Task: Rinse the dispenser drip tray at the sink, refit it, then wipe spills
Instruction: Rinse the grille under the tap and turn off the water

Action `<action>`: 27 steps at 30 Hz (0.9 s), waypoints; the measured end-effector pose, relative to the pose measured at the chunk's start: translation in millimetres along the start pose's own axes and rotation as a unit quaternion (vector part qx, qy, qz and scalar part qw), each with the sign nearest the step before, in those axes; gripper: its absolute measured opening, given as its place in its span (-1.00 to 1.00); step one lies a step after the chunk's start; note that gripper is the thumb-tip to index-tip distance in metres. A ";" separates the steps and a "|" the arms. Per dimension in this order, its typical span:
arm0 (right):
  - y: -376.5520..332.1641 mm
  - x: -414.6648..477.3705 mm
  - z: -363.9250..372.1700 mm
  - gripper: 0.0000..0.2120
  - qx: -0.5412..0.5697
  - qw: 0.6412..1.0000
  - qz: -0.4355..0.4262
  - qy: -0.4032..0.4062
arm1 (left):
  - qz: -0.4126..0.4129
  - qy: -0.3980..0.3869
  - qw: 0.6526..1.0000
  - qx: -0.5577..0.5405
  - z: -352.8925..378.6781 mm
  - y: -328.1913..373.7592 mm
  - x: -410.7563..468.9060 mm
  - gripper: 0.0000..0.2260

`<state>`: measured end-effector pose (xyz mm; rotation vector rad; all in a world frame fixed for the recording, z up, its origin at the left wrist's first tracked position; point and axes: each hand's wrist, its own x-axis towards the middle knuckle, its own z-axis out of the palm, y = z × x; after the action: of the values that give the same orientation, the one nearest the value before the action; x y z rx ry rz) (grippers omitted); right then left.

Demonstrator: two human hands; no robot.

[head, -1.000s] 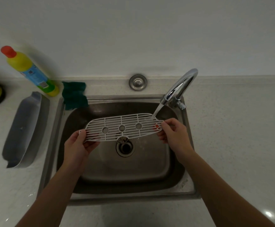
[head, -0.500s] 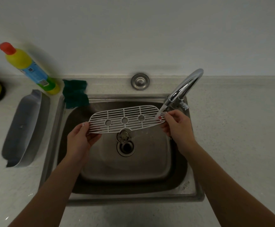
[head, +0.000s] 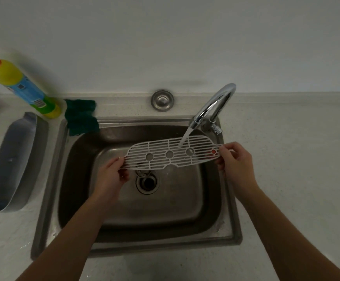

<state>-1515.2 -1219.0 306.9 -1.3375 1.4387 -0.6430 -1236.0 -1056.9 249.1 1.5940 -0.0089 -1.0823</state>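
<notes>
On the pale speckled worktop [head: 286,159] at far left lies the grey oblong drip tray basin [head: 13,159]. Over the steel sink [head: 49,179], the left hand [head: 112,175] and right hand [head: 236,161] each pinch one end of the white slotted plastic grille [head: 171,154]. Its long axis runs left to right between them, the chrome tap's [head: 213,106] stream striking right of centre, nearer the right hand.

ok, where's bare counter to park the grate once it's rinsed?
Best patch: the counter right of the sink and tap, bare to the frame edge. Left of the sink is crowded: grey tray base, detergent bottle, green cloth over the rim. A narrow front strip is also bare.
</notes>
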 end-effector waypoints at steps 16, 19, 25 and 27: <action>29.2 -18.0 -38.8 -0.86 0.032 0.994 0.032 0.095 | -0.040 -0.046 0.996 0.060 42.6 -27.6 -4.9 -0.81; 33.2 -17.8 -44.7 -0.85 0.034 0.992 0.039 0.118 | -0.042 -0.051 0.994 0.086 49.9 -36.8 -9.7 -0.83; 2.8 5.5 -56.0 -0.82 0.058 0.986 -0.003 0.156 | 0.009 -0.097 0.990 0.104 80.1 -3.9 -2.6 -0.80; -10.5 13.8 -57.7 -0.81 0.074 0.982 -0.020 0.172 | 0.028 -0.103 0.990 0.096 89.4 9.2 1.7 -0.80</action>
<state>-1561.6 -1248.8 331.1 -1.1786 1.6037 -1.0268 -1286.7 -1130.0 262.1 1.6351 -0.3023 -1.2264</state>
